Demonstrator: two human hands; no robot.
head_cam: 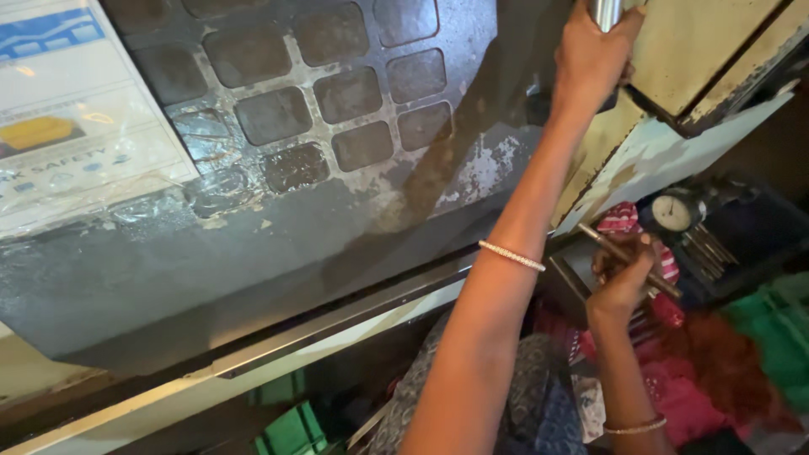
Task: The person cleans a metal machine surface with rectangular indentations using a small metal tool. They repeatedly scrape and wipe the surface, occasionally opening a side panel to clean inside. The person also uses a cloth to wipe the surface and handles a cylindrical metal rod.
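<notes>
My left hand (594, 55) reaches up and is closed around a shiny metal handle (605, 12) at the top edge of the view, beside a worn cream-painted machine panel (699, 42). A beaded bracelet sits on that forearm. Lower right, my right hand (622, 276) grips a thin metal rod (666, 285) that slants down to the right. A red and white checked cloth (624, 217) lies just behind that hand.
A large dark machine door (253, 253) with a grid of square panes fills the left. A plastic-covered poster (67, 109) is stuck to it. A dial gauge (674, 212) and several metal tools (706, 250) lie at the right. A green crate (291, 431) sits below.
</notes>
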